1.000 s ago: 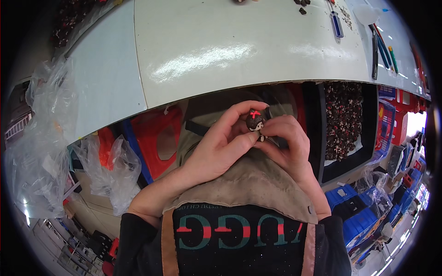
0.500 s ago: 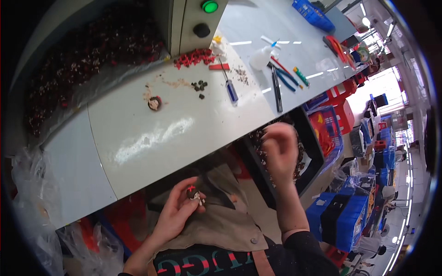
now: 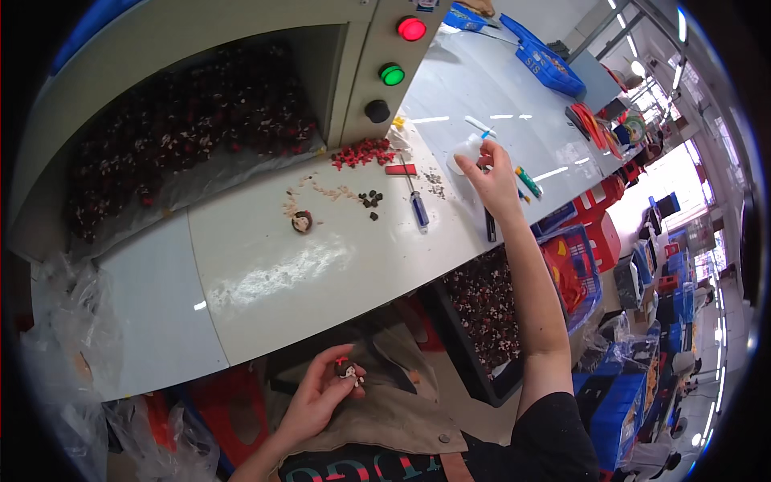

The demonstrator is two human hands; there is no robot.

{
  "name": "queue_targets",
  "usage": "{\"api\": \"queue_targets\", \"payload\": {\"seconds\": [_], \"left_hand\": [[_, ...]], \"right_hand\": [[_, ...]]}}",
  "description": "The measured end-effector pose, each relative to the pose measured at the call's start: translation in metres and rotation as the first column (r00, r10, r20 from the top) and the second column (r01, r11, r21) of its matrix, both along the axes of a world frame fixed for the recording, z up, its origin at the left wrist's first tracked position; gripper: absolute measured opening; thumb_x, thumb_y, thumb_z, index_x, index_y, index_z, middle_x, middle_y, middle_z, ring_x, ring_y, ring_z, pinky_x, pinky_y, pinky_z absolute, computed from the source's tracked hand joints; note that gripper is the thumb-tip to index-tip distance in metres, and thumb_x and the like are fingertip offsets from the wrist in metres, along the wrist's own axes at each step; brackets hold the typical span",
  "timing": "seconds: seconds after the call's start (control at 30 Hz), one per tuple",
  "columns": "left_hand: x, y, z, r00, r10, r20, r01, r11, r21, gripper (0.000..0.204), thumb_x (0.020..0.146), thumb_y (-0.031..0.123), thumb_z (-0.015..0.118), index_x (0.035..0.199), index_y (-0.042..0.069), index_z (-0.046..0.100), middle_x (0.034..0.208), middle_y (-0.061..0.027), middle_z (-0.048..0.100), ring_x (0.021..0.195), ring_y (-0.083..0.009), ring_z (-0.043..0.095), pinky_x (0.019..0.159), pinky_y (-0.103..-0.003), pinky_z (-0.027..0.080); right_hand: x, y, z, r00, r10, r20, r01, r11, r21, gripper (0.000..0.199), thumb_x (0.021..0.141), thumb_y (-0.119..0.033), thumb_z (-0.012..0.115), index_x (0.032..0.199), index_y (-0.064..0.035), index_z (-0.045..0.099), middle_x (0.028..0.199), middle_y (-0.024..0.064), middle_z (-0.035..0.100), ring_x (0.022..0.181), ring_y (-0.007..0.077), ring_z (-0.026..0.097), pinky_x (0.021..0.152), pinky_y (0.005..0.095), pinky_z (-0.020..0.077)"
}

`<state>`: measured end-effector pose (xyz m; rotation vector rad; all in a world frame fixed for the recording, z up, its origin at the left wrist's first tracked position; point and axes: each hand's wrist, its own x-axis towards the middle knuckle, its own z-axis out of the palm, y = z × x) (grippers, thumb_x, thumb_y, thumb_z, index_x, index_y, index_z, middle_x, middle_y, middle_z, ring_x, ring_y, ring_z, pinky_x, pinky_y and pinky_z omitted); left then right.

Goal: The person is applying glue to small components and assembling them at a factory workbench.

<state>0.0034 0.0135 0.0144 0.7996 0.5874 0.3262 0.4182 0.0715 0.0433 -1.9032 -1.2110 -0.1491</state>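
Note:
My left hand [image 3: 320, 392] is low over my lap, below the table edge, fingers closed on a small figurine head [image 3: 346, 369] with dark hair and a red top. My right hand [image 3: 490, 173] reaches far out over the white table [image 3: 265, 265] and grips a small white squeeze bottle [image 3: 468, 148] with a blue tip. A similar small figurine head [image 3: 302, 221] lies on the table, with dark bits [image 3: 371, 198] and red bits [image 3: 361, 153] scattered near it. A blue-handled screwdriver [image 3: 418, 205] lies between those and my right hand.
A grey machine cabinet [image 3: 353, 48] carries a red button [image 3: 411, 29], a green button [image 3: 392, 75] and a black knob [image 3: 377, 110]; its opening holds a heap of small dark parts [image 3: 177, 136]. A black tray of similar parts [image 3: 490, 313] sits under the table. Blue crates [image 3: 626, 394] stand at right.
My right hand left my lap and stretched up over the table to take the white bottle. My view tilted upward toward the machine. My left hand stayed low with the figurine head.

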Motion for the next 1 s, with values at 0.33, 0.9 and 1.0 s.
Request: {"api": "queue_targets", "payload": {"seconds": [0.33,0.9,1.0], "left_hand": [[-0.009,-0.006,0.001,1.000,0.008,0.024,-0.009,0.999,0.033,0.048,0.091,0.004,0.050,0.136,0.007,0.033,0.111,-0.0080,0.051,0.090,-0.0115,0.054,0.084,-0.026,0.045],[-0.006,-0.003,-0.001,0.993,-0.112,0.028,0.110,0.992,0.061,0.055,0.087,0.001,0.046,0.140,0.007,0.033,0.114,-0.0059,0.049,0.089,-0.0097,0.052,0.083,-0.025,0.045],[-0.005,-0.005,-0.003,0.994,-0.104,0.029,0.102,0.993,0.057,0.056,0.087,0.000,0.045,0.141,0.007,0.032,0.114,-0.0054,0.049,0.089,-0.0095,0.051,0.083,-0.025,0.044]], "right_hand": [[-0.017,-0.015,0.013,0.982,0.081,-0.171,-0.103,0.987,-0.123,0.033,0.086,-0.036,0.064,0.086,-0.0043,0.056,0.078,0.0023,0.056,0.075,0.0104,0.052,0.066,0.0233,0.0417],[-0.161,-0.156,0.012,0.803,0.547,-0.237,-0.588,0.791,-0.169,0.049,0.055,-0.028,0.086,0.089,-0.0029,0.060,0.082,0.0056,0.058,0.074,0.0188,0.053,0.065,0.0282,0.0416],[-0.165,-0.155,0.010,0.777,0.579,-0.245,-0.624,0.757,-0.192,0.052,0.052,-0.040,0.084,0.082,-0.0034,0.063,0.074,0.0042,0.059,0.065,0.0180,0.052,0.057,0.0284,0.0407]]}}
